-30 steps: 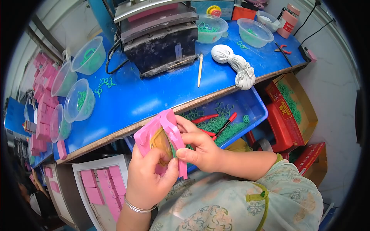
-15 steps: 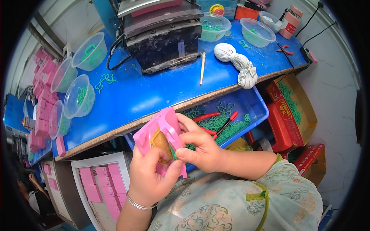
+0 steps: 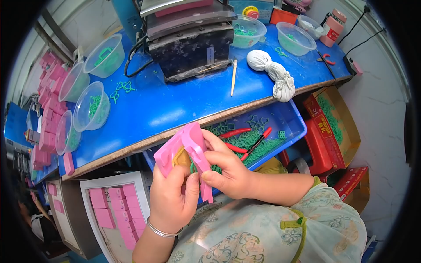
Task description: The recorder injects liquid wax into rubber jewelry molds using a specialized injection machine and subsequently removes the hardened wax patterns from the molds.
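The soft pink mould [image 3: 193, 138] sits between the 2 hands, gripped by both. The right hand [image 3: 230, 173] pinches its right flap, thumb in front and other fingers behind, folding the flap outward. The left hand [image 3: 173, 197] holds the lower left part, its thumb and 1 bent finger reaching into the gap; their tips are partly hidden, so I cannot tell whether they pinch anything there. Just above those tips, a yellow-brown insert [image 3: 182, 160] shows in the gap, and a thin green piece [image 3: 193, 167] lies between the left thumb and the right flap.

Judging by how things lie, the mould is parted but not fully open, and the green piece is not yet out of it. Behind the right fingers, the blue tray [image 3: 298, 125] holds many loose green pieces [image 3: 263, 151] and red-handled tools [image 3: 237, 132]. More green pieces sit in a clear bowl [image 3: 91, 118] well beyond the left fingers. Left of the left wrist, pink blocks [image 3: 103, 217] lie in a white frame [image 3: 87, 186], apart from the fingers.
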Demonstrator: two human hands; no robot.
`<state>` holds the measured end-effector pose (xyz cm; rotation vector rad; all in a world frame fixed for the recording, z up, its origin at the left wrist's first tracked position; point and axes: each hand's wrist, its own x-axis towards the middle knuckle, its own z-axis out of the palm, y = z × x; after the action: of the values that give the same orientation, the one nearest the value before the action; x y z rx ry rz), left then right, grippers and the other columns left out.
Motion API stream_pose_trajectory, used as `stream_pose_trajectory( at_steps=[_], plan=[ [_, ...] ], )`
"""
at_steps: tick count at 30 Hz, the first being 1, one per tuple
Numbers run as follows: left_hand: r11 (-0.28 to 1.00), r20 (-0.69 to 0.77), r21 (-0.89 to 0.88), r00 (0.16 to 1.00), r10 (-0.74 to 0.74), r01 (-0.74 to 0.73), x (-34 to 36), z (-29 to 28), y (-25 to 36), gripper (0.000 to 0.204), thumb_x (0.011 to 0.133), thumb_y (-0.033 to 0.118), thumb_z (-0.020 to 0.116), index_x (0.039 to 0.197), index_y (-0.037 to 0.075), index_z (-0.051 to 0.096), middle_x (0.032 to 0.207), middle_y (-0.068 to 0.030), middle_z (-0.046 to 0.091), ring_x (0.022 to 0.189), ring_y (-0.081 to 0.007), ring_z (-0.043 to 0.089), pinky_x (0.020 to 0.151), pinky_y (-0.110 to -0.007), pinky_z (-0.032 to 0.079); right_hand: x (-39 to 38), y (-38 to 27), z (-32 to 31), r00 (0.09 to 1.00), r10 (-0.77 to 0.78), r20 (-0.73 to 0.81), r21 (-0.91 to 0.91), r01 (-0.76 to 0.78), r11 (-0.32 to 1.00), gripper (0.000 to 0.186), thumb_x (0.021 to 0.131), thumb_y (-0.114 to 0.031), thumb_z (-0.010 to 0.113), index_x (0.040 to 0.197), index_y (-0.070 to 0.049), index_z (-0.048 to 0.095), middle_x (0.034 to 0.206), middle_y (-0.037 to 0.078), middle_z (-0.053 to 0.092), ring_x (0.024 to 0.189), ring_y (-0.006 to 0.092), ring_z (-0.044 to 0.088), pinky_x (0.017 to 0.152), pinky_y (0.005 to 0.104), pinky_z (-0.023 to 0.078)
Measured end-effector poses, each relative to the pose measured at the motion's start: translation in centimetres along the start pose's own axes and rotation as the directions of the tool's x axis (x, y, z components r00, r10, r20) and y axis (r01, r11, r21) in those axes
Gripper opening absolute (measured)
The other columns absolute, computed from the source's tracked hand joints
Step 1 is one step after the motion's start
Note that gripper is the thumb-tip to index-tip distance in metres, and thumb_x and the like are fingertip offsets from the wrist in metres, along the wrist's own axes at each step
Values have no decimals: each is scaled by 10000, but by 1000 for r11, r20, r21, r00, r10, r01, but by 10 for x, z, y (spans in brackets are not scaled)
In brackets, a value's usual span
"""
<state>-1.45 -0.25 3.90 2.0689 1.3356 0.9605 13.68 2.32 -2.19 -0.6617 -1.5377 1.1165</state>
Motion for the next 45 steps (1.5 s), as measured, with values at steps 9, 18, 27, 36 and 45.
stream_pose_trajectory(
  at_steps=[9,18,27,36,45],
  plan=[
    [1000,-69,25,998,3,-1,-5,-1,-11,44,847,53,487,856,14,504,827,-129,481,721,-242,466,650,-303,382,14,-10,-14,1000,-9,4,64,9,998,463,862,-379,423,958,52,565,1212,228,432,1104,322,446,939,372,340],
    [438,-214,-899,839,-500,32,0,-13,-1,211,936,227,431,876,30,477,899,-71,497,788,-148,479,677,-294,421,14,-20,-22,919,360,159,306,-392,868,504,875,-407,407,1074,41,523,1038,120,551,950,182,526,841,296,410],
    [557,-290,-830,865,-410,-14,-15,-30,-13,178,909,188,495,899,10,489,809,-103,569,616,-162,544,566,-283,460,60,-49,-45,932,-362,20,-545,313,778,777,554,-364,774,1151,-37,400,1233,276,372,1080,363,451,914,425,353],
    [458,-273,-888,836,-477,-29,-13,-29,-18,158,852,97,566,917,-30,496,816,-172,621,675,-238,649,571,-325,563,98,-22,-41,956,-13,295,-862,272,428,451,641,-351,693,928,-17,597,1156,265,470,1091,404,437,934,495,326],
    [376,-194,-927,851,-488,4,-4,-11,-6,130,847,64,564,904,-30,495,861,-196,618,707,-253,647,616,-340,565,53,-39,-5,962,113,248,133,-149,980,173,881,-143,542,933,21,565,829,53,583,720,79,536,610,235,433]
  ],
)
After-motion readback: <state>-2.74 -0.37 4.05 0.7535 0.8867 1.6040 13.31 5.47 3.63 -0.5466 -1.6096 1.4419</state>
